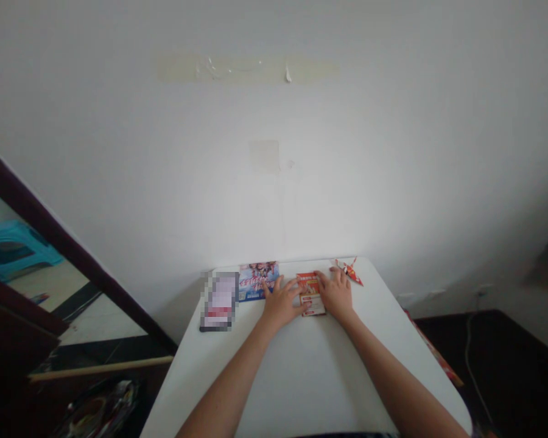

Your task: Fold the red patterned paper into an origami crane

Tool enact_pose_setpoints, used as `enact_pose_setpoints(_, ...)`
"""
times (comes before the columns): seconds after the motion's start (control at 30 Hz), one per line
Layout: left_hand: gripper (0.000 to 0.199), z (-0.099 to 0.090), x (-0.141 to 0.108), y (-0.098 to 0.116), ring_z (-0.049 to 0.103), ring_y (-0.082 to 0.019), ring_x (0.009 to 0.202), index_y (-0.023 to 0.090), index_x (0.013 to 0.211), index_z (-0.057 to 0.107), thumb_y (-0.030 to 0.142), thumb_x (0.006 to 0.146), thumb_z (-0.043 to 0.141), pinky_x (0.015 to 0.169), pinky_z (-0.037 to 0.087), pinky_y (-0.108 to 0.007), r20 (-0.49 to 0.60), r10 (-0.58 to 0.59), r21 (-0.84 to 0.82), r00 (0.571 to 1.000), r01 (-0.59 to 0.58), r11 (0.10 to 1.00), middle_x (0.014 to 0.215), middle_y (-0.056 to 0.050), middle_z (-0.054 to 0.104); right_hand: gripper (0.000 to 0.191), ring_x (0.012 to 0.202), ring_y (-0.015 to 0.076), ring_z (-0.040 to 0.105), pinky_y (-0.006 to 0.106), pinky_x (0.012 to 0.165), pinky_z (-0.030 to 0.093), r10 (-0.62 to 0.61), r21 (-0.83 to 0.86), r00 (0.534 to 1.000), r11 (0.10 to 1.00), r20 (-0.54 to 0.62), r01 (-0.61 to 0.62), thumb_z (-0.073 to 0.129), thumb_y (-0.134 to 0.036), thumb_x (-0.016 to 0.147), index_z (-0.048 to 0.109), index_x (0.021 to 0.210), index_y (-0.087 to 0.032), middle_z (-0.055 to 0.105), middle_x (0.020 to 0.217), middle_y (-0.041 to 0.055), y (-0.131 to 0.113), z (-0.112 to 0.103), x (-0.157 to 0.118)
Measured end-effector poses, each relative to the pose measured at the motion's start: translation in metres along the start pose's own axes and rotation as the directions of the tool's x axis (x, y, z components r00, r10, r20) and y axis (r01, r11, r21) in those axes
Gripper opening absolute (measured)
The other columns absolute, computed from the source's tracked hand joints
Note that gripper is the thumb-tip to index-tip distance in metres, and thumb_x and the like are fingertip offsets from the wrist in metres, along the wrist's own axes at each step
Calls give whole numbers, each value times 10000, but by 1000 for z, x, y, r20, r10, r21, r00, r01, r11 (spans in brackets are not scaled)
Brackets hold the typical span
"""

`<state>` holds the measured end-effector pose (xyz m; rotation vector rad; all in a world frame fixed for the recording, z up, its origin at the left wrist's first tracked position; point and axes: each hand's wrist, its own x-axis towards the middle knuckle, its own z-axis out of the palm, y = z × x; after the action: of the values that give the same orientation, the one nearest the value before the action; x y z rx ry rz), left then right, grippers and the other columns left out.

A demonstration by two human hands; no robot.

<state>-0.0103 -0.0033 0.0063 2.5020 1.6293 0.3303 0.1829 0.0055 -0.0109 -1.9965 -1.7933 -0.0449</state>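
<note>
The bare left hand [281,303] and bare right hand [337,293], fingers apart, are partly hiding a red-and-white rectangular printed paper [314,298] at its sides.

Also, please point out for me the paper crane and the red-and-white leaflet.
Paper crane [349,271]: head view, on its folded middle.
Red-and-white leaflet [313,295]: head view, on its printed middle.

It looks like a home. A white worktop [296,377] adjoins a tape-marked wall [360,170], and 1 blue plastic stool [22,231] shows at left.
</note>
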Motion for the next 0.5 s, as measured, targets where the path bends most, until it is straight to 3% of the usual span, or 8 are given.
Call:
enact_pose_setpoints(0.23, 415, 0, -1, 1, 244, -398, 1490, 495, 1314, 591, 603, 928, 485, 1084, 6, -859, 2, -2, 0, 1000, 2, 1000, 1567, 63, 456, 251, 1206, 252, 503, 402, 1025, 415, -68, 215, 998, 974, -13, 70, 569, -292, 952, 769, 1093, -350, 576, 1274, 79, 19, 4, 9)
enact_pose_setpoints(0.5, 420, -1, -1, 1, 254, -401, 1484, 481, 1306, 601, 609, 918, 506, 1089, -9, -848, -5, -9, -7, 1000, 9, 1000, 1555, 39, 473, 208, 1244, 270, 471, 449, 1084, 355, -148, 198, 985, 972, 90, 128, 654, -344, 907, 772, 1067, -405, 596, 1279, 46, 28, -1, 15)
